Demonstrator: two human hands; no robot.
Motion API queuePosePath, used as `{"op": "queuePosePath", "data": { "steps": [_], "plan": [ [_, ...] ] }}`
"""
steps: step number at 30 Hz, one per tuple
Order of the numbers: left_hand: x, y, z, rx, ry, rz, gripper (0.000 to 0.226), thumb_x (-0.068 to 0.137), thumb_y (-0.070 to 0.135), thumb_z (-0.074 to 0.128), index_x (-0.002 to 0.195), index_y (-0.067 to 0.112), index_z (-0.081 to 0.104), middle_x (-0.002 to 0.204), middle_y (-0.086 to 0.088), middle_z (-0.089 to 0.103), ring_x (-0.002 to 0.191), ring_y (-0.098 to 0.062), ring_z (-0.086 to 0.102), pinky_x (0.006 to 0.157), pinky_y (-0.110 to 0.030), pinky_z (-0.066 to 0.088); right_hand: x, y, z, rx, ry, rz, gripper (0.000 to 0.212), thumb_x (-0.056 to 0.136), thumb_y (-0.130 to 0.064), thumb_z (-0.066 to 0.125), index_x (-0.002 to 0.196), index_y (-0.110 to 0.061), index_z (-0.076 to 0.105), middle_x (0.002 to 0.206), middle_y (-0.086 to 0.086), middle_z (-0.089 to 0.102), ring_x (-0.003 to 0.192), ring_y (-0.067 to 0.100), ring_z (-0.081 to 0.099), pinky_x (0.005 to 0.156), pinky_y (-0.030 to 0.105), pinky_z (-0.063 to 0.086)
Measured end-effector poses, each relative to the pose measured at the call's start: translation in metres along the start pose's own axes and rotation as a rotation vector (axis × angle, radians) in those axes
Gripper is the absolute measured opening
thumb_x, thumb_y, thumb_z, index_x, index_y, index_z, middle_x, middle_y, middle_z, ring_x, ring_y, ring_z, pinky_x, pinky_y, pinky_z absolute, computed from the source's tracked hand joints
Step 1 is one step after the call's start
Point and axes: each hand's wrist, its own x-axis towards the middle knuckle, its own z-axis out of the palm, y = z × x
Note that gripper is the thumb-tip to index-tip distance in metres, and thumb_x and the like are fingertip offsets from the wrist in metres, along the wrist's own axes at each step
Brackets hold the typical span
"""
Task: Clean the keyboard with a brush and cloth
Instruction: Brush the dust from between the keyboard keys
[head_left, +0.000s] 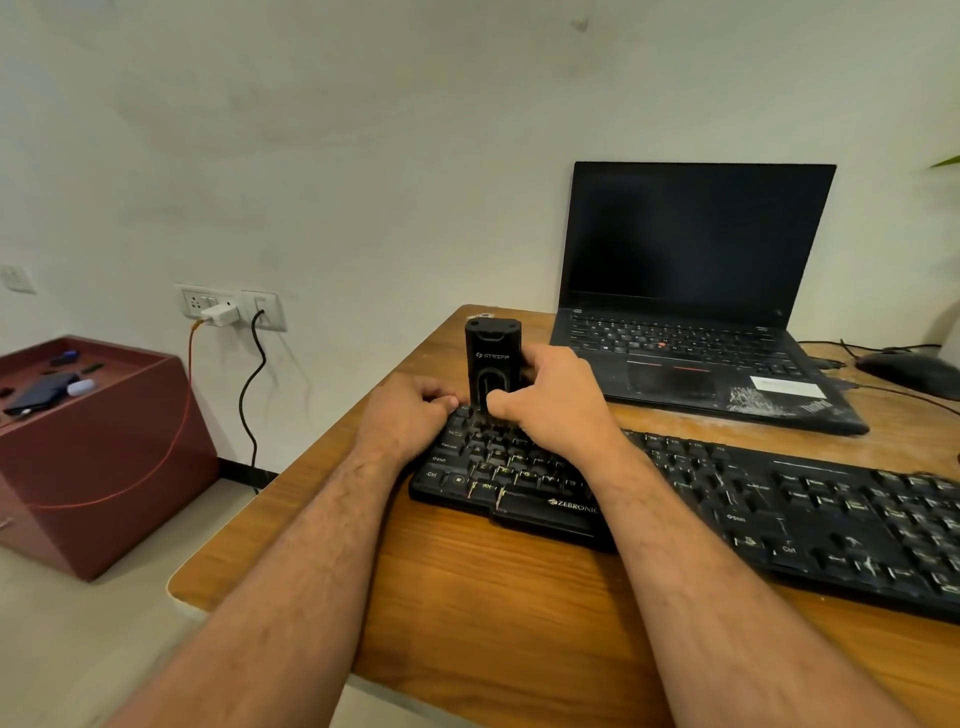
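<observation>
Two bare forearms are reaching in from the bottom edge over a wooden worktop (467, 597). A black keyboard (779, 499) is lying across the worktop, running from the middle out to the right edge, its near rim lettered ZEBRONIC.

Right hand (558, 402): fingers and thumb are curling round the lower part of a black upright brush tool (491, 358), which is standing with its bottom end on the keyboard's far left corner; its bristles are not showing.

Left hand (413, 410): fingers are curling down at the keyboard's far left corner, just beside the tool's base; whether they are gripping anything cannot be told.

A black laptop (691, 291) is sitting open behind the keyboard, its screen dark. A black mouse (909, 366) is lying at the worktop's right edge, its cable trailing.

A maroon cabinet (98, 457) is standing on the floor to the left, small items resting on its top. A white charger (221, 314) is sitting in a wall socket, an orange cable hanging from it.
</observation>
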Motion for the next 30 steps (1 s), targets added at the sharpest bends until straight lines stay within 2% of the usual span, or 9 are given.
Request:
{"op": "queuePosePath", "data": {
  "steps": [2,6,9,12,15,19,25,28,30],
  "plan": [
    [0.0,-0.001,0.0,0.002,-0.001,0.0,0.014,0.096,0.022,0.065,0.091,0.029,0.076,0.092,0.01,0.072,0.092,-0.007,0.064,0.089,-0.028,0.048,0.005,0.001,0.001,-0.052,0.038,0.005,0.031,0.072,-0.028,0.075,0.102,-0.028,0.067,0.09,-0.006,0.069,0.09,0.02,0.066,0.076,0.036,0.058],
    [0.002,-0.002,0.001,0.012,0.001,0.001,0.015,0.096,0.023,0.064,0.088,0.031,0.074,0.088,0.014,0.069,0.088,-0.002,0.061,0.082,-0.025,0.044,0.01,0.002,0.002,-0.038,0.013,0.013,0.029,0.073,-0.025,0.077,0.101,-0.025,0.068,0.09,-0.007,0.07,0.087,0.016,0.067,0.072,0.03,0.055],
    [0.003,-0.003,0.001,0.014,0.0,0.01,0.015,0.096,0.023,0.064,0.089,0.031,0.075,0.086,0.017,0.067,0.085,0.002,0.059,0.082,-0.023,0.042,0.013,0.004,0.003,-0.078,0.057,0.036,0.033,0.069,-0.03,0.075,0.101,-0.028,0.067,0.092,-0.004,0.069,0.092,0.023,0.065,0.081,0.041,0.058],
    [0.004,-0.004,0.002,0.013,-0.003,0.008,0.014,0.097,0.023,0.063,0.091,0.029,0.075,0.087,0.016,0.068,0.086,0.0,0.06,0.083,-0.024,0.045,0.013,0.004,0.003,-0.038,0.022,0.043,0.038,0.072,-0.026,0.078,0.108,-0.023,0.069,0.095,-0.004,0.07,0.091,0.017,0.066,0.074,0.033,0.057],
    [0.004,-0.004,0.002,0.01,-0.001,0.007,0.014,0.096,0.024,0.063,0.093,0.028,0.076,0.089,0.015,0.069,0.087,-0.001,0.06,0.083,-0.025,0.045,0.013,0.004,0.002,-0.051,0.047,0.065,0.038,0.071,-0.026,0.078,0.108,-0.025,0.069,0.097,-0.002,0.07,0.094,0.021,0.066,0.08,0.039,0.059],
    [0.003,-0.002,0.001,0.033,0.004,-0.003,0.013,0.096,0.024,0.064,0.094,0.028,0.075,0.087,0.014,0.068,0.087,-0.004,0.06,0.082,-0.024,0.043,0.011,0.004,-0.002,0.068,0.022,0.081,0.037,0.074,-0.014,0.08,0.109,-0.019,0.07,0.097,-0.002,0.073,0.089,0.014,0.069,0.07,0.028,0.055],
    [0.0,-0.001,0.0,0.046,0.013,-0.001,0.013,0.096,0.023,0.064,0.092,0.031,0.073,0.085,0.014,0.065,0.088,-0.007,0.061,0.079,-0.023,0.041,0.006,0.002,0.001,0.178,-0.073,0.074,0.045,0.07,-0.014,0.08,0.113,-0.021,0.071,0.099,-0.004,0.076,0.093,0.014,0.072,0.083,0.036,0.06],
    [0.0,-0.001,0.0,0.058,0.015,0.003,0.012,0.096,0.022,0.063,0.094,0.03,0.073,0.082,0.015,0.062,0.087,-0.008,0.059,0.08,-0.024,0.041,0.003,0.0,0.002,0.106,-0.093,0.022,0.039,0.073,-0.015,0.08,0.111,-0.023,0.072,0.097,-0.007,0.074,0.091,0.011,0.07,0.071,0.023,0.053],
    [0.0,0.0,0.001,0.066,0.025,0.005,0.012,0.097,0.022,0.064,0.096,0.028,0.074,0.081,0.015,0.062,0.087,-0.009,0.059,0.081,-0.025,0.041,0.001,-0.003,0.005,0.05,-0.034,-0.012,0.033,0.074,-0.016,0.079,0.105,-0.025,0.071,0.092,-0.007,0.073,0.088,0.012,0.067,0.065,0.022,0.049]
  ]
}}
